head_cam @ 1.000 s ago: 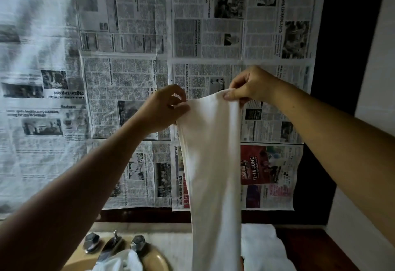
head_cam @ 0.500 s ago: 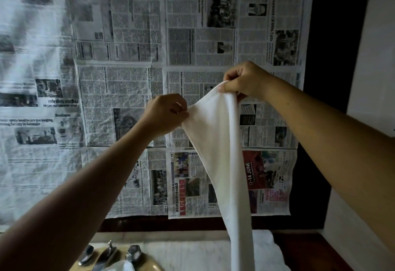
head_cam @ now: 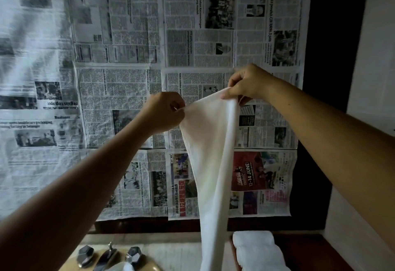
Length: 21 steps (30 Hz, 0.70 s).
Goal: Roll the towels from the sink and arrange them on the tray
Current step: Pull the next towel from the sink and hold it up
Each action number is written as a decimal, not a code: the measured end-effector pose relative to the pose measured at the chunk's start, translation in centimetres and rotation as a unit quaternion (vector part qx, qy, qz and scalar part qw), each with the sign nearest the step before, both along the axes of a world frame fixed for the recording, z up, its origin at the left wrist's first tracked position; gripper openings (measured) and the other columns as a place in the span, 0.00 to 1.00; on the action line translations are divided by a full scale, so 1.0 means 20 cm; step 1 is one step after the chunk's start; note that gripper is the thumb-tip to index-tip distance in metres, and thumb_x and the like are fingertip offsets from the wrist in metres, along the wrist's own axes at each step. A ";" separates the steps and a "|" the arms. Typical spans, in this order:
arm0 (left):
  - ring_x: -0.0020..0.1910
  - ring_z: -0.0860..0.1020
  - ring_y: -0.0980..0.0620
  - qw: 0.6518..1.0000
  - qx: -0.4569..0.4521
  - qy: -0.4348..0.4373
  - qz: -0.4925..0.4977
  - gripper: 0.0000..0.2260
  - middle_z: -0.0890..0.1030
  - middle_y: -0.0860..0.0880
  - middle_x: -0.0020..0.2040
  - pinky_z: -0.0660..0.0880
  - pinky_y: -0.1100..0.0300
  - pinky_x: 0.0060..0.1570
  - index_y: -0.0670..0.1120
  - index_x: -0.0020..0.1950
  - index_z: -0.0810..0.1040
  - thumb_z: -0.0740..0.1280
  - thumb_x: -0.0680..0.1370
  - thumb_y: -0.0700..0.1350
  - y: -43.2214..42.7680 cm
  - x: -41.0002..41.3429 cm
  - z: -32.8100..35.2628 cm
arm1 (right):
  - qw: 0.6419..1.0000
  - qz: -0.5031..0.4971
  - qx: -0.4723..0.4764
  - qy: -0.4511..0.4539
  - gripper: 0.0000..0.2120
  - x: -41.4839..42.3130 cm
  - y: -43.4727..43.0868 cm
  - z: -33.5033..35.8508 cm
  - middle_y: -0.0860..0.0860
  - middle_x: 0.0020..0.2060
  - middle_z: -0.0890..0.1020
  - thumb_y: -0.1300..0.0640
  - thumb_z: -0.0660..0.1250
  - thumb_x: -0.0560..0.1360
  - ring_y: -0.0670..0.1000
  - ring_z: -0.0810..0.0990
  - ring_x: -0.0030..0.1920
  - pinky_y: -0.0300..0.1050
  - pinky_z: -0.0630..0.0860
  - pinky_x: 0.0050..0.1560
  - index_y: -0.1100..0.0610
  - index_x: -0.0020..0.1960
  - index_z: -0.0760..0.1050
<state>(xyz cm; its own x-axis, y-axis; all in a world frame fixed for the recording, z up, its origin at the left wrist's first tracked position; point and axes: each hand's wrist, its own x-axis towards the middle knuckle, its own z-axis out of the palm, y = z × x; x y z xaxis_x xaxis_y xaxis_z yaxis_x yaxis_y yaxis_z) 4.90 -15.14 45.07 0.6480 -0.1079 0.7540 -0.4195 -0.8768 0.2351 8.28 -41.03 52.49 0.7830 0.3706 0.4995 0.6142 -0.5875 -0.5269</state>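
Head view: a person's left hand (head_cam: pixel 164 111) and right hand (head_cam: pixel 245 83) each pinch a top corner of a white towel (head_cam: pixel 211 153), which hangs above the counter (head_cam: pixel 171 253), before a newspaper-covered wall (head_cam: pixel 128 78). Rolled towels (head_cam: pixel 258 251) lie at the counter's right.

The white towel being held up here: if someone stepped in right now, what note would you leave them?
Left hand pinches one top corner of the white towel.
Right hand pinches the other; the towel hangs down, unrolled.
More white cloth lies in the sink, and a white pile sits lower right.
Done: one towel lifted out.
Left: roll it, set it down, repeat; the tray is not clearly visible.
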 end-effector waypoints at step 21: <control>0.45 0.80 0.49 0.997 0.060 -0.023 0.033 0.14 0.82 0.47 0.51 0.75 0.59 0.45 0.44 0.63 0.82 0.63 0.80 0.38 0.05 -0.13 0.20 | 0.972 0.097 0.171 0.124 0.16 0.01 -0.02 0.05 0.56 0.39 0.83 0.70 0.75 0.68 0.49 0.76 0.31 0.41 0.67 0.27 0.62 0.54 0.80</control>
